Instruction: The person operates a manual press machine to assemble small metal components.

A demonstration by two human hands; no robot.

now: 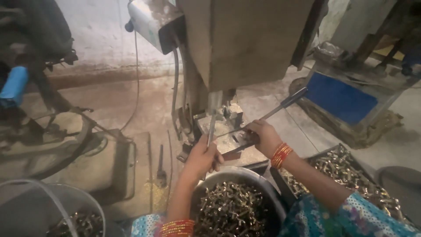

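Note:
My left hand point(202, 157) grips a thin metal rod point(211, 127) that stands nearly upright in front of the press machine point(245, 44). My right hand point(262, 137) is closed on a long screwdriver-like tool point(280, 106) with a dark handle; its tip lies on the machine's metal work plate point(223, 142). Both wrists wear orange-red bangles. Just below my hands a round metal bowl point(258, 177) is full of small brass-coloured metal parts.
A dark tray point(326, 153) of similar metal parts lies at the right. A blue-fronted box point(340, 98) stands on the floor beyond it. A grey bucket point(57, 202) with a few parts sits at lower left. A cable point(137, 79) hangs behind, above a wheel-like frame point(52, 149).

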